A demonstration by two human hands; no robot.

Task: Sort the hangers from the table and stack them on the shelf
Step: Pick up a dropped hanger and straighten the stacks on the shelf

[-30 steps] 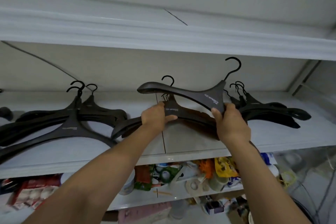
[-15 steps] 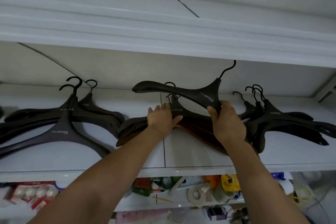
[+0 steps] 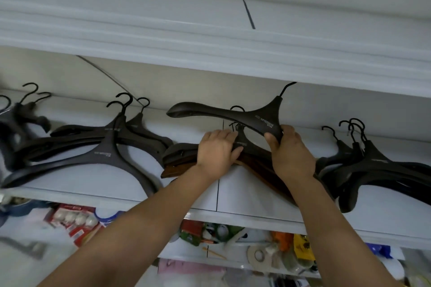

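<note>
**Hanger lifted over the middle stack**

While the right hand (image 3: 291,151) pinched a dark plastic hanger (image 3: 235,115) by its neck, fingers and thumb clamped just under the hook, the hanger stood tilted above the shelf (image 3: 256,196), its long arm reaching left and its hook tip nearly at the ledge overhead. Compared with a second earlier, it had been carried slightly farther back and higher over the middle stack (image 3: 184,158), not yet laid down. Beside it, the left hand (image 3: 218,151) lay flat, palm down, pressing on that stack of dark and brown wooden hangers, gripping nothing; before, it had been curled around the stack's front edge. That probably meant the pile was being steadied to receive the held one. Farther left lay a spread grey pile (image 3: 102,154); to the right, a black pile (image 3: 377,170). Below, a cluttered lower shelf (image 3: 233,240) showed.
</note>
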